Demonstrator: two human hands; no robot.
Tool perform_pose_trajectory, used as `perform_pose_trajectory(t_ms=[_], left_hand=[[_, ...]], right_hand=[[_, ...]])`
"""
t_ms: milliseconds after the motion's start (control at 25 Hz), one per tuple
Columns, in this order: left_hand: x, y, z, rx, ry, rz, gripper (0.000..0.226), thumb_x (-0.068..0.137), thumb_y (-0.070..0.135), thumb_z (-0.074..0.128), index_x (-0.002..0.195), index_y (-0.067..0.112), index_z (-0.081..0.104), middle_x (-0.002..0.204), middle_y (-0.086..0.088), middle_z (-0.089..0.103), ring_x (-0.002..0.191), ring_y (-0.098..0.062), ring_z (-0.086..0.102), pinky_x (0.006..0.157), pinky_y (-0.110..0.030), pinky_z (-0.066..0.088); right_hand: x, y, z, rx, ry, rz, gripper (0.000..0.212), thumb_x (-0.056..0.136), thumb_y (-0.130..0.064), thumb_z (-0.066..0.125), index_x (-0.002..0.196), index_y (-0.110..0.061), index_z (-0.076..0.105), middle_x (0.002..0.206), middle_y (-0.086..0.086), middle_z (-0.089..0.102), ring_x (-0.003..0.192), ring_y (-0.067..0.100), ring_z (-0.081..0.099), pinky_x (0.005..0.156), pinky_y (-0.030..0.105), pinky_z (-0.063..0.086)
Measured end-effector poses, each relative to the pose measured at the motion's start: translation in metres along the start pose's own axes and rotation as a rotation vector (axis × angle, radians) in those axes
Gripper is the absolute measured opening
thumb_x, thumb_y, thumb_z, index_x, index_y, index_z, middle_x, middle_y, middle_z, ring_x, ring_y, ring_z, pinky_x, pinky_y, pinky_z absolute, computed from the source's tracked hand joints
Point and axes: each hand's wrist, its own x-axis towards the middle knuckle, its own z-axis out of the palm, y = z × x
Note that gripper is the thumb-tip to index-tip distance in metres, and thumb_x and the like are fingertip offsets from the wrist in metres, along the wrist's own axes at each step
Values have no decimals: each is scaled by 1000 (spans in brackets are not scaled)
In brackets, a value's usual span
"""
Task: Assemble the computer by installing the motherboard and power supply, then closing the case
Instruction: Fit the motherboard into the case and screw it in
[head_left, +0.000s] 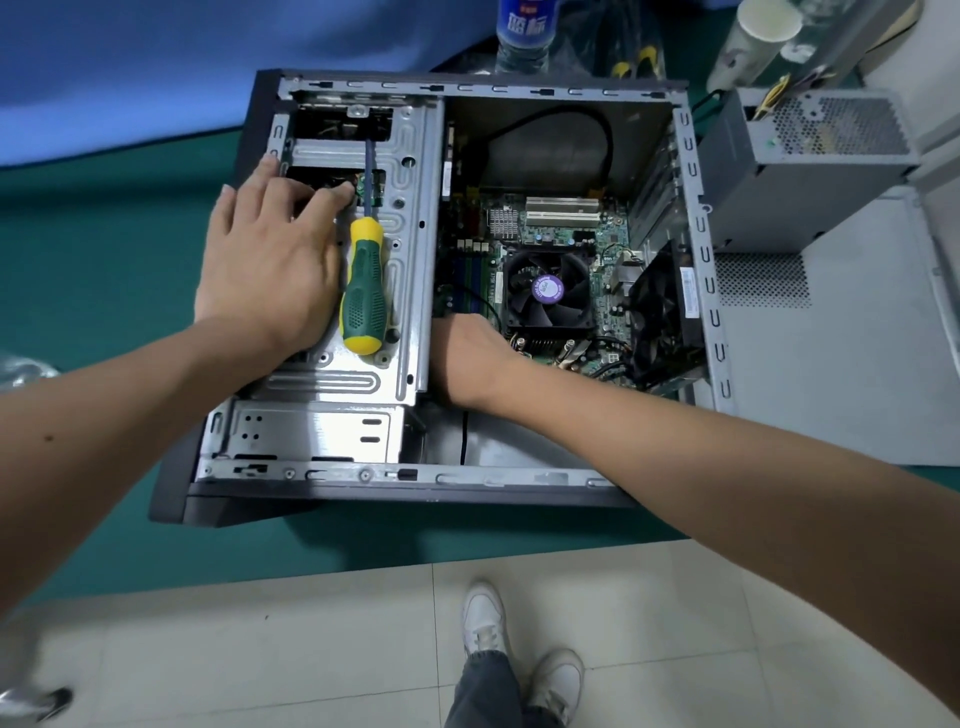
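An open computer case (696, 244) lies on its side on the green table. The motherboard (561, 234) with its black CPU fan (548, 288) sits inside the case on the right. My left hand (270, 260) rests flat on the metal drive cage (410, 249), fingers spread, fingertips reaching into a cage opening. A green and yellow screwdriver (363, 296) lies on the cage beside that hand. My right hand (465, 358) reaches down into the case at the motherboard's near left edge; its fingers are hidden. The grey power supply (810, 176) stands outside the case, at the right.
The grey side panel (841, 364) lies flat on the table right of the case. A water bottle (522, 36) and a paper cup (769, 23) stand behind the case. The table's near edge runs just below the case, above tiled floor and my shoes.
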Motion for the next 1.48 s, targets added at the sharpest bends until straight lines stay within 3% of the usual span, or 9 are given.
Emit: perform_pose_trajectory(t_ms=[320, 600, 720, 840, 1000, 1160, 1320, 1400, 1480], left_hand=[[-1, 2, -1, -15, 5, -3, 46, 102, 27, 35, 147, 24, 39, 138, -19, 47, 149, -32, 17, 121, -53, 13], [-2, 2, 1, -33, -5, -4, 46, 101, 27, 36, 148, 24, 39, 139, -18, 46, 149, -32, 16, 120, -53, 12], [-2, 4, -2, -45, -14, -11, 46, 102, 27, 35, 149, 24, 38, 141, -17, 46, 150, -31, 14, 121, -52, 11], [0, 3, -4, -50, -10, -6, 46, 103, 28, 35, 148, 24, 38, 141, -17, 46, 149, -31, 14, 120, -53, 11], [-3, 4, -5, -56, -23, -13, 46, 103, 27, 35, 148, 24, 39, 142, -16, 46, 150, -31, 14, 121, -53, 11], [-2, 3, -6, -62, -22, -14, 46, 102, 27, 35, 148, 24, 39, 142, -16, 46, 150, -30, 14, 121, -53, 11], [-4, 3, -4, -60, -26, -10, 46, 102, 26, 36, 148, 24, 39, 143, -15, 46, 150, -30, 14, 121, -53, 11], [-4, 3, -5, -60, -25, -16, 46, 102, 26, 37, 148, 24, 39, 143, -15, 45, 150, -30, 14, 120, -53, 11], [-4, 3, -5, -60, -28, -14, 46, 101, 24, 39, 148, 24, 39, 143, -15, 45, 150, -30, 14, 120, -53, 11]], right_hand=[[-15, 1, -6, 15, -12, 15, 32, 93, -2, 41, 121, -5, 56, 113, 17, 65, 103, 34, 63, 84, 41, 50], [-6, -3, -9, -214, -159, 15, 29, 96, -6, 41, 115, -13, 61, 117, 5, 66, 105, 24, 64, 80, 31, 49], [-18, -4, -21, -134, -140, 100, 30, 98, -6, 42, 119, -8, 62, 119, 10, 62, 109, 26, 58, 78, 31, 43], [-44, -6, -26, -293, -65, -97, 21, 91, -2, 52, 107, -7, 65, 112, 9, 57, 100, 26, 49, 66, 34, 34], [-62, 2, -29, -348, -184, -122, 17, 89, 1, 58, 103, -6, 63, 104, 9, 54, 96, 28, 52, 64, 35, 34], [-57, -8, -31, -188, -123, -154, 11, 85, -3, 65, 95, -4, 65, 88, 6, 52, 78, 21, 50, 60, 32, 43], [-56, -10, -34, -23, -246, -239, 15, 82, 1, 60, 95, -2, 67, 80, 5, 45, 81, 28, 55, 71, 43, 54], [-53, -10, -35, 46, -229, -161, 8, 83, 1, 56, 76, -2, 60, 72, 4, 41, 76, 25, 49, 72, 43, 55], [-48, -11, -33, 110, -195, -23, 15, 82, 8, 52, 71, -2, 54, 78, 11, 53, 83, 27, 53, 78, 39, 54]])
